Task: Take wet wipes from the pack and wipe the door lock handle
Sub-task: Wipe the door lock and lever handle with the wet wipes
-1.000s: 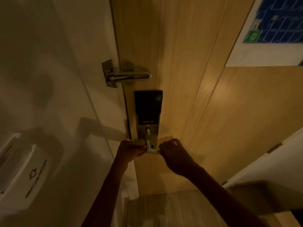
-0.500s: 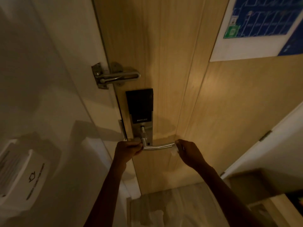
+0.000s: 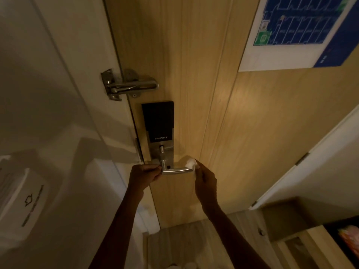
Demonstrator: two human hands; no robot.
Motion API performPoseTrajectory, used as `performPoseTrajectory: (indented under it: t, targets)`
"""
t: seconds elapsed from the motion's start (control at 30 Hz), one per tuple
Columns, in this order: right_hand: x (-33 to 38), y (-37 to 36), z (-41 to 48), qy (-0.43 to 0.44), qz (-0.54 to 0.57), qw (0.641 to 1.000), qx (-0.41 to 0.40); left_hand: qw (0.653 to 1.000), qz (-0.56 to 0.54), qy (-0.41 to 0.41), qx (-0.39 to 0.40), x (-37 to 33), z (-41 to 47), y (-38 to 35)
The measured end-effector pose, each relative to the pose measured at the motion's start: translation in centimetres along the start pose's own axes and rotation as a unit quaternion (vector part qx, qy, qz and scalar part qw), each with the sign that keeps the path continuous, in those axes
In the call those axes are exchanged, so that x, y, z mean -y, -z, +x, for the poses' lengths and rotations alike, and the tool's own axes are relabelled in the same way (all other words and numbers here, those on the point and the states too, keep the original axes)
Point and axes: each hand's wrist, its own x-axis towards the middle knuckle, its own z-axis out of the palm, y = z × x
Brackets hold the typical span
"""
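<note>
A silver lever handle (image 3: 175, 170) juts out to the right from the smart lock (image 3: 160, 133), a black panel over a metal plate on the wooden door (image 3: 204, 84). My right hand (image 3: 205, 181) pinches a small white wet wipe (image 3: 191, 163) against the free tip of the handle. My left hand (image 3: 144, 175) is closed at the handle's base by the lock plate; what it grips is hard to see in the dim light. The wipes pack is not clearly visible.
A metal swing-bar door guard (image 3: 128, 85) sits above the lock at the door edge. A blue evacuation plan (image 3: 297, 30) hangs on the door, upper right. A white wall card holder (image 3: 23, 197) is at the left. A cabinet shelf (image 3: 303, 239) stands lower right.
My right hand slid outward from beside the lock plate to the handle's tip, uncovering the lever; the white wipe now shows at its fingers. The left hand stayed at the handle's base.
</note>
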Motion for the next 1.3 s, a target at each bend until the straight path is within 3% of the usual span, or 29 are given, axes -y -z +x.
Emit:
performPoseTrajectory:
  t: [0.2,0.43,0.6,0.67,0.87,1.17,1.3]
  targets:
    - [-0.2,0.8,1.3,-0.025,-0.025,0.999,-0.008,1.000,-0.008,-0.006,0.004,-0.2,-0.3,-0.1]
    - [-1.7,2.3,-0.4,0.044,-0.091,0.995,-0.004,1.000,0.001,-0.011,0.004,-0.2,-0.3,-0.2]
    - [-2.2,4.1,0.9,-0.118,0.042,0.992,-0.018,1.000,-0.014,-0.003,-0.003,0.0,-0.2,-0.1]
    - [-1.8,3.8,2.0,-0.133,0.048,0.989,-0.036,1.000,-0.020,-0.005,-0.001,0.0,-0.3,-0.2]
    - [-0.9,1.6,1.3,-0.077,0.029,0.996,0.017,1.000,-0.027,0.003,0.008,-0.2,-0.6,-0.2]
    - [-0.6,3.1,0.8,-0.042,0.022,0.996,-0.071,1.000,-0.030,0.003,0.008,-0.1,-0.6,-0.2]
    - [0.2,2.3,2.0,0.141,-0.136,0.979,-0.048,1.000,-0.026,-0.007,0.003,-0.1,-0.7,-0.3]
